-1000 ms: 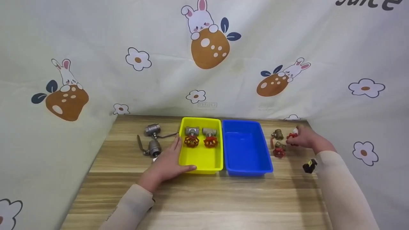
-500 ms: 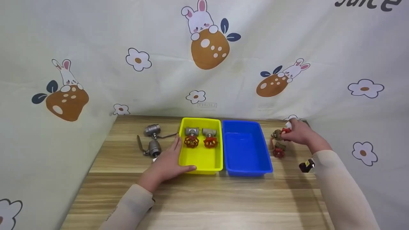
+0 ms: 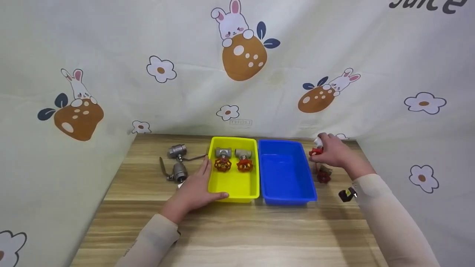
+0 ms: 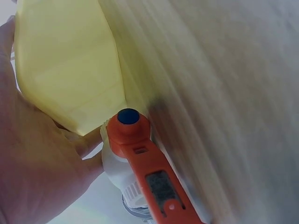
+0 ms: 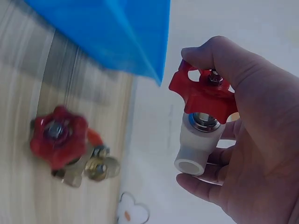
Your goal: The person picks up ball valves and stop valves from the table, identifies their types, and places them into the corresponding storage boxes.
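Note:
My right hand (image 3: 334, 151) grips a white plastic valve (image 5: 198, 140) with a red handwheel, lifted beside the blue bin (image 3: 287, 174). In the right wrist view the thumb is on the wheel and the fingers curl behind the white body. My left hand (image 3: 193, 189) lies against the yellow bin (image 3: 233, 187), fingers straight along its left wall and thumb at its front rim. Two metal valves with red handwheels, a left valve (image 3: 223, 158) and a right valve (image 3: 243, 159), lie in that bin. Beneath the left hand is a white valve with an orange lever (image 4: 156, 175).
Two steel lever valves, an upper valve (image 3: 177, 150) and a lower valve (image 3: 179, 172), lie left of the yellow bin. Right of the blue bin lie a brass valve with a red handwheel (image 3: 324, 176) and a small brass valve (image 5: 98, 168). A patterned curtain (image 3: 185, 100) stands behind.
My right hand has lifted the white valve and carried it left, over the small brass valve, to near the blue bin's right edge. The left hand has stayed at the yellow bin.

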`<state>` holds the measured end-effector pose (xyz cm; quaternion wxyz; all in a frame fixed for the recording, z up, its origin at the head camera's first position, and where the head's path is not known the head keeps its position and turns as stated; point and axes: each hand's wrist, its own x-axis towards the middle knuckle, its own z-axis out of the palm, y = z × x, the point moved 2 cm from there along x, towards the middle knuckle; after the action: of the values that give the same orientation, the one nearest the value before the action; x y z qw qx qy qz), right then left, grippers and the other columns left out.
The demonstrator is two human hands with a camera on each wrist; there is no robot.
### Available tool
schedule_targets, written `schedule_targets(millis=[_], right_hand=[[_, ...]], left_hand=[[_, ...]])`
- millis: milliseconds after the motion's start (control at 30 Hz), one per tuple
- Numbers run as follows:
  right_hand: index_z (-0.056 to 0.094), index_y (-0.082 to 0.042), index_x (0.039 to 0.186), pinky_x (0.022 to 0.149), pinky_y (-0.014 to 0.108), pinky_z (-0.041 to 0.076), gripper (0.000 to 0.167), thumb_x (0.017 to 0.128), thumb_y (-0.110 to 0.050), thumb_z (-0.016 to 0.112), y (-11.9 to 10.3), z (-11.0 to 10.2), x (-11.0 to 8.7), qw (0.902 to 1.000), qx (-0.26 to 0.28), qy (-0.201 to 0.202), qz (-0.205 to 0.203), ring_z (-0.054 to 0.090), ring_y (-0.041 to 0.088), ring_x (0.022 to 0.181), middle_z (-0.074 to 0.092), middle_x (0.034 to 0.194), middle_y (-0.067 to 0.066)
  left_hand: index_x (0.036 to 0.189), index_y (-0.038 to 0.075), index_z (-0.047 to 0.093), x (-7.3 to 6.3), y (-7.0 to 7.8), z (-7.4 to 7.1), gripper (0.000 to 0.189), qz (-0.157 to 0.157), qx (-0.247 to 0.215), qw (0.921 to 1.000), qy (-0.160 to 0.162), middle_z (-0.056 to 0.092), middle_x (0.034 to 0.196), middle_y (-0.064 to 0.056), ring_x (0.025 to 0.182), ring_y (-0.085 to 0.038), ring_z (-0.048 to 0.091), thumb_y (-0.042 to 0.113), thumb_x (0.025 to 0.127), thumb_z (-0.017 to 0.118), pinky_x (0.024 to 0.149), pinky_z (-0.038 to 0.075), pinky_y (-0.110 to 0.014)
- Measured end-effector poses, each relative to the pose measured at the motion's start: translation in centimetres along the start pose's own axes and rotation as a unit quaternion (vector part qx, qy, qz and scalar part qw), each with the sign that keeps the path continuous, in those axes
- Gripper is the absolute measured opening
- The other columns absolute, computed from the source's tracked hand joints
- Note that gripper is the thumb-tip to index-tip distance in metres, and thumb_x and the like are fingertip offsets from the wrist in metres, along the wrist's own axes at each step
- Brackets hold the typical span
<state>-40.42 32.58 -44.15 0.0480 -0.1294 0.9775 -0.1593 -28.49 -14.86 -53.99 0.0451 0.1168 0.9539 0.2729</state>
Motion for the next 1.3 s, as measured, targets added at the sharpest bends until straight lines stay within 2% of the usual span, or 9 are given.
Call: schedule_targets(millis=[167,433,600,933,1167,1300], right_hand=[[0.042,0.007,0.16,0.104,0.068,0.054,0.094,0.091,-0.042,0.086,-2.2,0.3,-0.1,0.9991,-0.022,0.012,-0.034,0.056,0.047,0.123,0.058,0.139,0.031],[0.041,0.0,0.163,0.107,0.068,0.054,0.097,0.091,-0.044,0.089,-4.6,0.7,0.1,0.9987,-0.019,0.001,-0.047,0.054,0.045,0.132,0.054,0.149,0.027],[0.042,-0.002,0.164,0.107,0.067,0.055,0.098,0.09,-0.043,0.09,-5.8,1.0,0.1,0.9982,-0.017,-0.001,-0.058,0.055,0.043,0.132,0.055,0.15,0.026],[0.043,-0.007,0.167,0.103,0.065,0.059,0.098,0.089,-0.045,0.09,-7.4,1.1,-0.1,0.9966,-0.023,-0.004,-0.079,0.055,0.041,0.133,0.056,0.15,0.022],[0.046,-0.005,0.164,0.106,0.062,0.055,0.094,0.089,-0.044,0.088,-8.3,1.2,-0.3,0.9929,-0.034,0.008,-0.114,0.055,0.042,0.131,0.058,0.144,0.024],[0.045,-0.006,0.165,0.105,0.062,0.057,0.095,0.089,-0.044,0.088,-8.8,1.3,-0.2,0.9932,-0.034,0.001,-0.111,0.055,0.04,0.13,0.058,0.146,0.023]], left_hand=[[0.178,0.007,0.013,0.0,0.2,-0.2,0.133,0.001,-0.002,1.0,-0.003,0.005,0.185,-0.014,0.156,-0.052,0.04,0.079,0.087,0.078,0.125,0.039,-0.064],[0.178,0.008,0.011,0.0,0.3,-0.3,0.134,0.003,0.002,1.0,-0.003,0.003,0.185,-0.015,0.158,-0.05,0.038,0.08,0.086,0.077,0.125,0.038,-0.063],[0.178,0.008,0.011,0.0,0.2,-0.2,0.134,0.005,-0.001,1.0,-0.006,0.002,0.185,-0.015,0.158,-0.051,0.038,0.08,0.086,0.077,0.125,0.038,-0.064],[0.178,0.008,0.011,0.0,0.3,-0.3,0.134,-0.001,0.0,1.0,-0.008,0.001,0.185,-0.014,0.16,-0.05,0.034,0.081,0.086,0.077,0.127,0.035,-0.064],[0.177,0.005,0.013,-0.1,0.2,-0.1,0.132,0.009,0.005,0.9999,-0.005,0.002,0.185,-0.018,0.16,-0.051,0.034,0.079,0.088,0.076,0.126,0.036,-0.064],[0.178,0.006,0.012,0.0,0.1,-0.1,0.133,0.004,0.005,0.9999,-0.008,0.002,0.185,-0.017,0.16,-0.051,0.034,0.08,0.088,0.076,0.126,0.036,-0.065]])
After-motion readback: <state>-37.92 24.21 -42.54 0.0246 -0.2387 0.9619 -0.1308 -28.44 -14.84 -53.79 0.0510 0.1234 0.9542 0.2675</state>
